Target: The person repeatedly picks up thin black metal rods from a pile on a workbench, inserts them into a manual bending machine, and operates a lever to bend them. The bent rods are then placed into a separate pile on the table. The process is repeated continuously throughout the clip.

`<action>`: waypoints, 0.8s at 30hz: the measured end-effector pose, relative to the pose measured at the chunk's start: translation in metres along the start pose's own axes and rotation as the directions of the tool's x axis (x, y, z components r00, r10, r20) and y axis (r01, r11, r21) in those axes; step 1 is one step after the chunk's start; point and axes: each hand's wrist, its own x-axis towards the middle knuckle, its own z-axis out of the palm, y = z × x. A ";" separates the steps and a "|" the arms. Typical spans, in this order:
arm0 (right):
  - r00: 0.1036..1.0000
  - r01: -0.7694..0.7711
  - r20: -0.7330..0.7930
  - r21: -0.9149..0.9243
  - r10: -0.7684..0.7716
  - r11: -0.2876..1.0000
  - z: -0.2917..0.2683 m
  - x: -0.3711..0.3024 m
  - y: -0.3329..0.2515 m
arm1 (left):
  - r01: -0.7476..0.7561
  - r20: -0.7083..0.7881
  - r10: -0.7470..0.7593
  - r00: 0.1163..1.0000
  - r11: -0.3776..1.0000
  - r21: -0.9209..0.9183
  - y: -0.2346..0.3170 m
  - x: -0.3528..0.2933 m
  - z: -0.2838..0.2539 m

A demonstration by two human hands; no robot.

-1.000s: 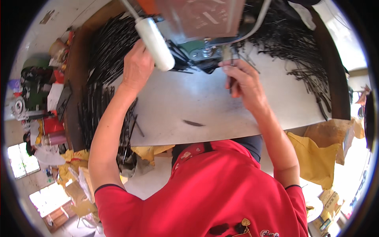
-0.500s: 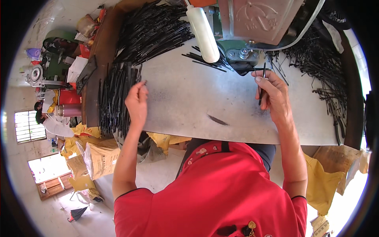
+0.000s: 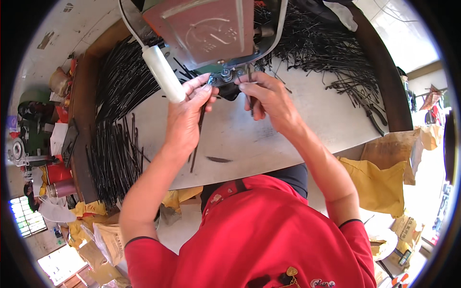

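Both of my hands are at the front of a small bench machine (image 3: pixel 206 36) with a pinkish cover. My left hand (image 3: pixel 185 113) pinches a long thin black rod (image 3: pixel 195 146) near its upper end, at the left of the machine's metal fixture (image 3: pixel 226 75). The rod hangs down toward the bench's near edge. On the fixture's right side, my right hand (image 3: pixel 276 101) is closed on a shorter thin black rod (image 3: pixel 250 98), held nearly upright. Fingers hide the upper end of the left rod.
A white cylinder (image 3: pixel 163 74) hangs beside my left hand. Black rods (image 3: pixel 113 161) lie in piles at the left of the metal bench (image 3: pixel 273 149), and a tangled pile (image 3: pixel 312 43) at the far right. Black-handled pliers (image 3: pixel 373 115) and a dark sliver (image 3: pixel 218 159) lie on it.
My left hand has moved from the left pile up to the machine, bringing a long black rod. My right hand stays near the fixture with its rod. The view has shifted right.
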 end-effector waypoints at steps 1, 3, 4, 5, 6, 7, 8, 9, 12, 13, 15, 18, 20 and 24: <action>1.000 0.013 -0.001 0.047 -0.013 0.999 0.002 0.005 0.005 | -0.018 -0.004 0.018 1.000 0.999 -0.030 -0.010 0.007 0.004; 1.000 0.014 0.007 0.102 -0.015 0.995 0.009 0.011 0.013 | -0.054 -0.032 0.052 0.998 0.995 -0.085 -0.030 0.017 0.008; 1.000 0.008 0.006 0.123 -0.008 0.992 0.012 0.012 0.015 | -0.070 -0.030 0.066 0.997 0.985 -0.159 -0.039 0.020 0.009; 1.000 -0.002 0.004 0.145 0.002 0.989 0.014 0.013 0.017 | -0.073 -0.048 0.066 0.997 0.985 -0.157 -0.040 0.020 0.011; 1.000 -0.004 -0.012 0.145 0.005 0.989 0.015 0.012 0.017 | -0.076 -0.067 0.066 0.996 0.985 -0.155 -0.041 0.019 0.013; 1.000 0.007 -0.018 0.141 -0.004 0.990 0.014 0.012 0.016 | -0.080 -0.086 0.067 0.994 0.985 -0.153 -0.041 0.018 0.015; 1.000 0.016 -0.023 0.138 -0.013 0.990 0.014 0.011 0.015 | -0.079 -0.081 0.066 0.995 0.983 -0.164 -0.040 0.017 0.016; 0.999 0.025 -0.028 0.134 -0.022 0.991 0.015 0.010 0.014 | -0.080 -0.079 0.068 0.995 0.984 -0.162 -0.039 0.017 0.015; 0.999 0.037 -0.028 0.106 -0.035 0.994 0.015 0.010 0.013 | -0.083 -0.059 0.074 0.995 0.984 -0.156 -0.036 0.017 0.017; 0.999 0.035 -0.036 0.105 -0.031 0.994 0.015 0.009 0.014 | -0.086 -0.049 0.079 0.996 0.985 -0.151 -0.034 0.017 0.017; 0.999 0.029 -0.048 0.100 -0.024 0.995 0.016 0.009 0.015 | -0.092 -0.039 0.087 0.995 0.985 -0.147 -0.033 0.017 0.019; 0.998 0.031 -0.057 0.103 -0.025 0.994 0.016 0.008 0.014 | -0.096 -0.041 0.091 0.995 0.984 -0.150 -0.033 0.018 0.020; 0.998 0.031 -0.048 0.098 -0.026 0.995 0.016 0.007 0.012 | -0.094 -0.048 0.087 0.995 0.983 -0.157 -0.034 0.018 0.020; 0.999 0.026 -0.040 0.093 -0.022 0.995 0.017 0.006 0.011 | -0.101 -0.053 0.093 0.994 0.981 -0.166 -0.035 0.018 0.019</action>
